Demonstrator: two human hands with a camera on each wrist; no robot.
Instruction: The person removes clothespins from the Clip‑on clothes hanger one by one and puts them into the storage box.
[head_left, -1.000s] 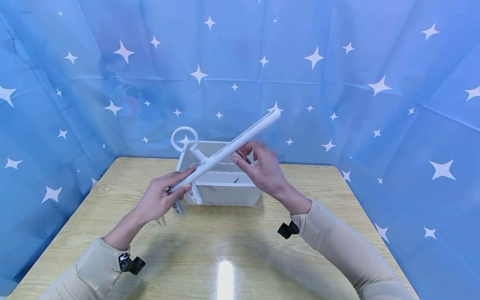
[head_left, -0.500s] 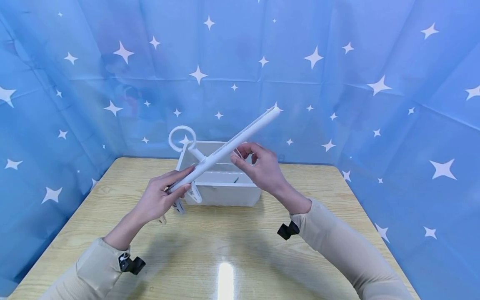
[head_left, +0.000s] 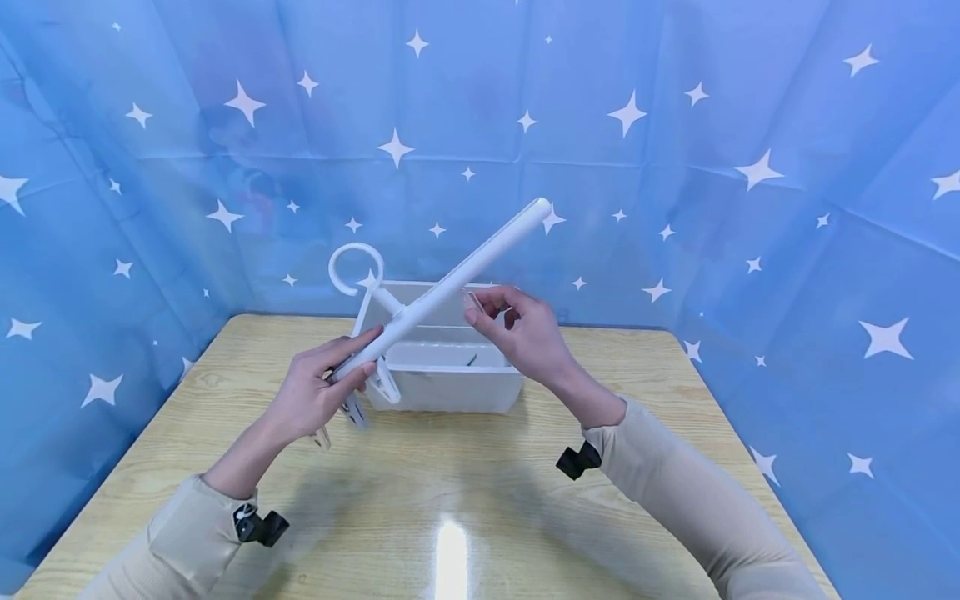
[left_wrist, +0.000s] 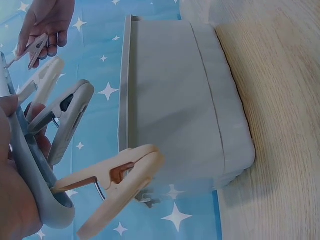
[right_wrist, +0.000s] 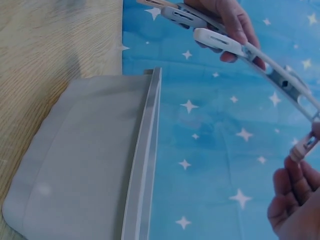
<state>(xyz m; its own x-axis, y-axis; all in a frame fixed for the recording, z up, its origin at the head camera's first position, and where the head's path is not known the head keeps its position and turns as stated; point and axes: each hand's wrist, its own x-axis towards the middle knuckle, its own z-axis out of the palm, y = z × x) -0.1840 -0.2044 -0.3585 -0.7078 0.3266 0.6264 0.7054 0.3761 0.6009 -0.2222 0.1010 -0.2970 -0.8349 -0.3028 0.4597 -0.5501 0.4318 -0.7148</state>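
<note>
A white clip hanger [head_left: 465, 271] with a ring-shaped hook slants up to the right above the table. My left hand [head_left: 315, 387] grips its lower end between thumb and fingers. From the underside near that hand hang a beige clothespin [left_wrist: 130, 170], a grey clothespin [left_wrist: 75, 110] and a white clothespin [left_wrist: 45, 80]. Under the bar's upper part, my right hand [head_left: 525, 333] pinches a pale pinkish clothespin [right_wrist: 302, 147]. That clothespin's tip is close to the bar; I cannot tell whether it is attached.
Behind the hanger, a light grey open bin [head_left: 450, 392] stands on the wooden table [head_left: 405, 500]. A small dark green thing [head_left: 472, 360] shows inside it. Blue star-patterned curtain [head_left: 480, 125] surrounds the table at the back and sides.
The hanger has risen slightly and shifted left, its ring hook turning with it. The clothespin in my right hand has turned a little; that hand has barely moved.
</note>
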